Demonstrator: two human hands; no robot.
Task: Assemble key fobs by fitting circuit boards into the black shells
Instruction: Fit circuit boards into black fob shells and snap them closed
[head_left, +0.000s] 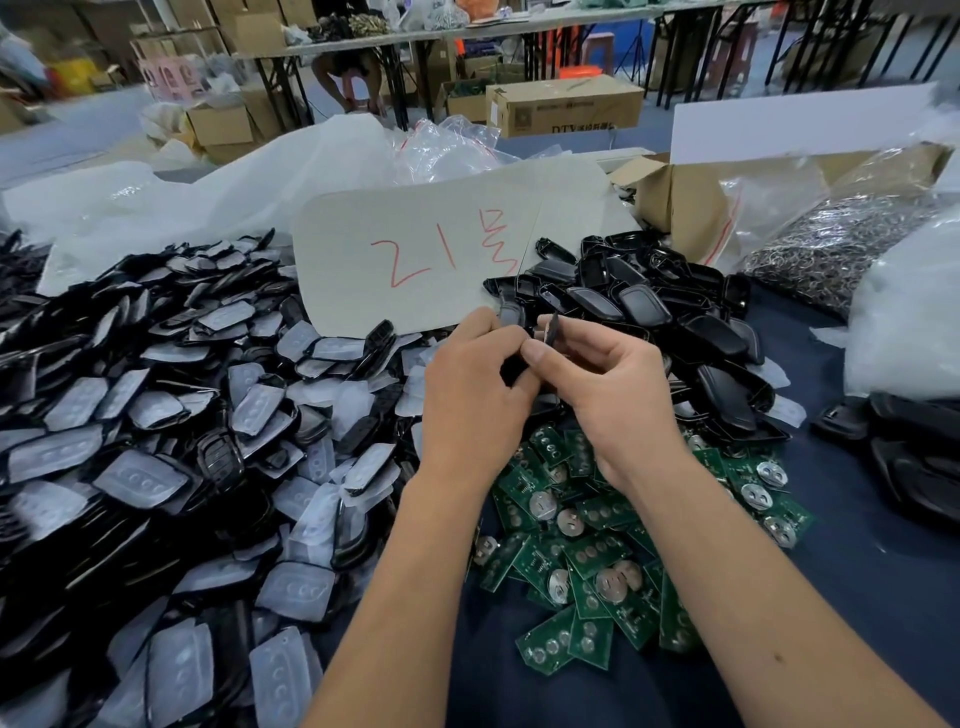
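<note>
2 hands meet above the green circuit boards (582, 540): my left hand (470, 395) curls round a black shell (515, 370), my right hand (608, 384) pinches a thin dark piece (551, 328) edge-on. I'd square it to the shell, then press evenly

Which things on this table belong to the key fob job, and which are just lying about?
Job:
left hand and right hand, gripping a black part together
green circuit boards
black shells
film-covered shell pile

Lying about:
card with red writing
bag of metal rings
clear plastic bags
</note>
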